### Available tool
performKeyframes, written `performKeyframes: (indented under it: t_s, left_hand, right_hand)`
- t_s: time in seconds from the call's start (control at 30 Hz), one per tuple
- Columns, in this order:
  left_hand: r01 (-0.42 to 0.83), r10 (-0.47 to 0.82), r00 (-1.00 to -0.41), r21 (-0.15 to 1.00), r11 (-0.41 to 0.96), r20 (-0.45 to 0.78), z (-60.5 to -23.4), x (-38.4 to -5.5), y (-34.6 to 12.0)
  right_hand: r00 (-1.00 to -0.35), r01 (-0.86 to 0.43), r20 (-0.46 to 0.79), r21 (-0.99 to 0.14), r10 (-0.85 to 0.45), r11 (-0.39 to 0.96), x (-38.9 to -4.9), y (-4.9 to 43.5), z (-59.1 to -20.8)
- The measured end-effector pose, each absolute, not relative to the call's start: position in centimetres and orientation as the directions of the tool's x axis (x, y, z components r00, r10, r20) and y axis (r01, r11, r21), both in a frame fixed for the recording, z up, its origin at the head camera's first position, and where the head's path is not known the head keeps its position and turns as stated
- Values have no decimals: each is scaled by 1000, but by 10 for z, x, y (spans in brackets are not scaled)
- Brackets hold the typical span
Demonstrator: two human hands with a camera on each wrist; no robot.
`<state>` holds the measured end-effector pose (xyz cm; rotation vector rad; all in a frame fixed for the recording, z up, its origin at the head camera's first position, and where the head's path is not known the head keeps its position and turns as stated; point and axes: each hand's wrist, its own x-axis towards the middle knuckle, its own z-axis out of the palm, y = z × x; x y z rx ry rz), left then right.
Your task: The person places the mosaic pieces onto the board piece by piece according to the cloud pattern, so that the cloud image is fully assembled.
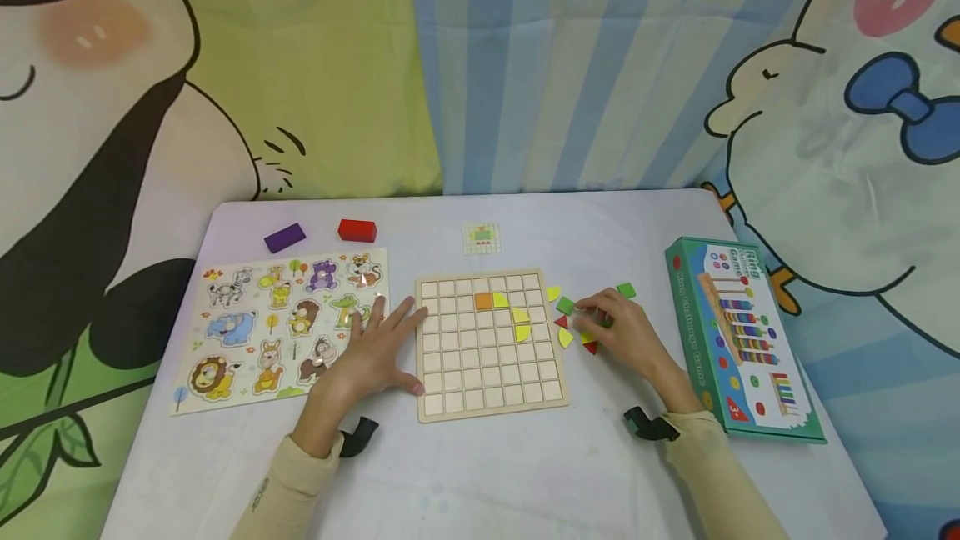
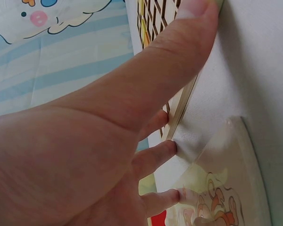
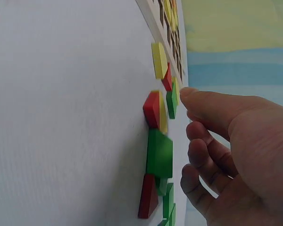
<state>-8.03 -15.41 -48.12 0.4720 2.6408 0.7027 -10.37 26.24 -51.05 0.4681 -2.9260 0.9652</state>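
Observation:
A wooden grid board (image 1: 492, 416) lies mid-table, with an orange square (image 1: 483, 301) and several yellow pieces (image 1: 522, 333) in its cells. My left hand (image 1: 375, 350) spreads its fingers at the board's left edge, thumb and some fingertips touching the rim. To the board's right, my right hand (image 1: 626, 336) hovers over loose pieces, its fingers loosely bent. No piece shows between its thumb and fingers in the right wrist view. Around it lie a green square (image 1: 566, 305), a red triangle (image 1: 561, 322), a yellow piece (image 1: 566, 338) and a larger-looking green piece (image 3: 159, 153).
An animal puzzle (image 1: 288, 386) lies under and left of my left hand. Behind it are a purple block (image 1: 285, 237) and a red block (image 1: 357, 230). A small pattern card (image 1: 482, 238) sits beyond the board. The boxed game (image 1: 750, 344) stands at the right.

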Motion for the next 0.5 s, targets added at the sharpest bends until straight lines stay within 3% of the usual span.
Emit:
performKeyframes:
  t_s: [0.33,0.5]
  left_hand:
    - [215,395,-879,516,829,-268,-482,-80,-155]
    - [217,397,-877,514,830,-271,-483,-81,-155]
  right_hand:
    - [-937,-349,176,-533,-302,771,-113,258,-520]
    - [-949,-315,155,-504,-275,804,-115,255,-520]
